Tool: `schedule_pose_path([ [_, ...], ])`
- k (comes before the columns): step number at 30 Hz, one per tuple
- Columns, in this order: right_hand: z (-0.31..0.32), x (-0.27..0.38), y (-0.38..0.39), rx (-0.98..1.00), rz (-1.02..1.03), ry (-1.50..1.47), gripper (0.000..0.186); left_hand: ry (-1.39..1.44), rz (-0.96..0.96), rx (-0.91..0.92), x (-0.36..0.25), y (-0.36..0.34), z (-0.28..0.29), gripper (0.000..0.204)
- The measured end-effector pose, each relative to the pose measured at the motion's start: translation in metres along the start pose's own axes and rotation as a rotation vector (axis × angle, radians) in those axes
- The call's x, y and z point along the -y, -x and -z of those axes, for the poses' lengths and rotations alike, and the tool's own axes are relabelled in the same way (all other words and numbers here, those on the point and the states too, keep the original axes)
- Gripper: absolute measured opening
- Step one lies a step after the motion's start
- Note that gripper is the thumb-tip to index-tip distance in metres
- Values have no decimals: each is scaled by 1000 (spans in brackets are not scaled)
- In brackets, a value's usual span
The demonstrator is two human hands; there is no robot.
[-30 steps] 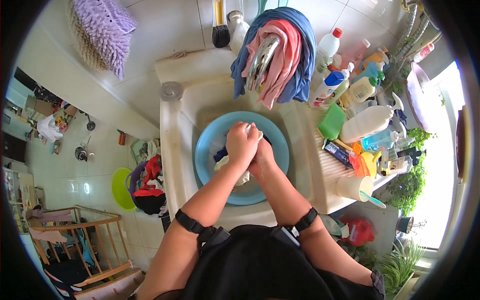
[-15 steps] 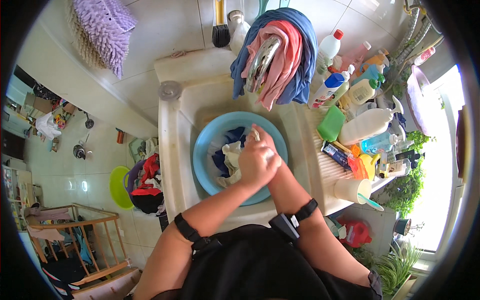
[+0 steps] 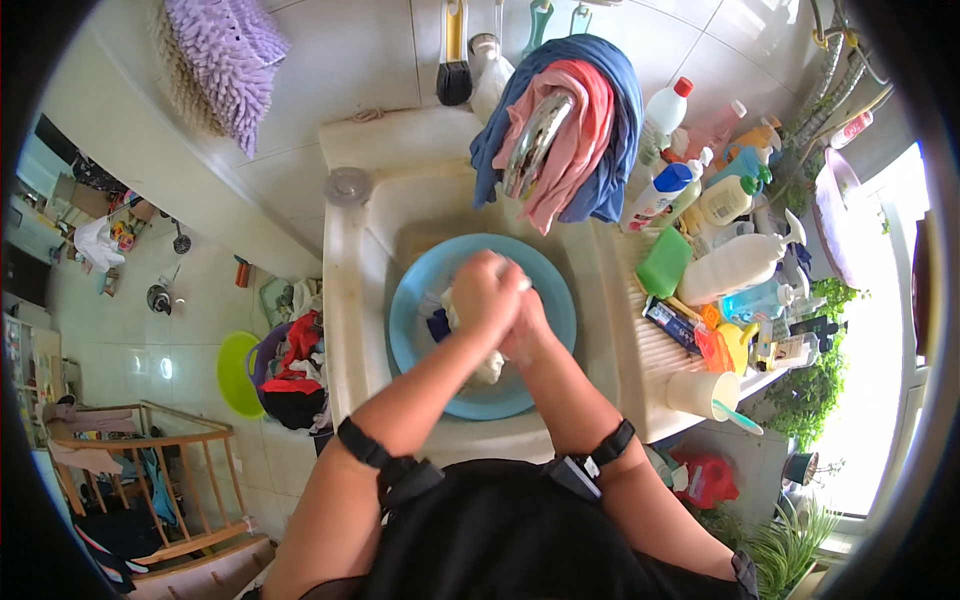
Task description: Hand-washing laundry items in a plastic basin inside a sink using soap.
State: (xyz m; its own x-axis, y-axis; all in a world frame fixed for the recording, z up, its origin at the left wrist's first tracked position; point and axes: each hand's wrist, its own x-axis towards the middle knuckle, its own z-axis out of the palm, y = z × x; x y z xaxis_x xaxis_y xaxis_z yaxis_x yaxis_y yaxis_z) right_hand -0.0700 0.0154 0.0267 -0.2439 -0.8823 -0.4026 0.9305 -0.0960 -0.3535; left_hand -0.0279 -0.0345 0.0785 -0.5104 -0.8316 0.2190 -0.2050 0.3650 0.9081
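A round blue basin (image 3: pixel 398 310) sits inside the pale sink (image 3: pixel 345 300). Over it, my left hand (image 3: pixel 487 296) and my right hand (image 3: pixel 526 332) are pressed together, both closed around a white cloth (image 3: pixel 488 370). Most of the cloth is hidden by the hands; a pale bit shows at the fingers and more hangs below, by the wrists. Lower in the basin lies a dark blue cloth (image 3: pixel 437 325), partly covered by my left hand and forearm.
A blue garment (image 3: pixel 615 130) and a pink one (image 3: pixel 580 150) drape over the metal faucet (image 3: pixel 540 140). Bottles, a green soap bar (image 3: pixel 663 262) and a cream cup (image 3: pixel 697 394) crowd the right ledge. Left on the floor stand a laundry-filled purple basket (image 3: pixel 262 360) and a lime basin (image 3: pixel 236 372).
My left hand has gone farther away and to the left, while my right hand has come nearer. The cloth between them has shifted along. The whole view has tilted slightly.
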Motion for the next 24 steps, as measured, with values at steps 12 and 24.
schedule_pose_path([
  [12,28,18,-3,400,9,-171,25,43,-272,28,-21,29,1,22],
  [24,-35,40,66,-16,-75,657,33,588,424,12,41,-38,70,28],
])
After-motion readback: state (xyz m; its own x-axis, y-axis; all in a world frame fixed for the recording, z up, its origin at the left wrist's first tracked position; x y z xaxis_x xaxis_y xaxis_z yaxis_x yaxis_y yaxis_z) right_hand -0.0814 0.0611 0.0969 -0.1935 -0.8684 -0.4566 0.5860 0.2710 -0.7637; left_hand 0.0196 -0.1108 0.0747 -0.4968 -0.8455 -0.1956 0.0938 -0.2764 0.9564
